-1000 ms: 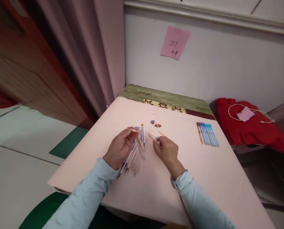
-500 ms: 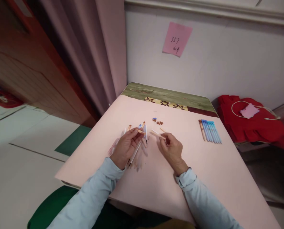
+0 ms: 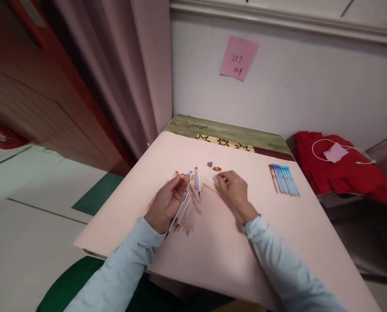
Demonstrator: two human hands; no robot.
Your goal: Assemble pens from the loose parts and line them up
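Observation:
My left hand is closed around an orange-brown pen barrel, whose open end points toward the right. My right hand is over the table with thumb and fingers pinched; whether something small sits between them is hidden. By its fingertips a white refill and a beige pen part stick out to the left. Between the hands, a loose pile of pen barrels and dark-tipped white refills spreads over the pale tabletop. Several small brown pieces and blue ones lie just beyond.
A neat row of blue pens with a brown-topped pen at its left lies on the right of the table. Red cloth with a white cord is beyond the right edge. A curtain hangs at back left.
My right hand has moved slightly up toward the small brown pieces, and its fingertips now hide more. My left hand has shifted a little left and turned the barrel's end toward the camera.

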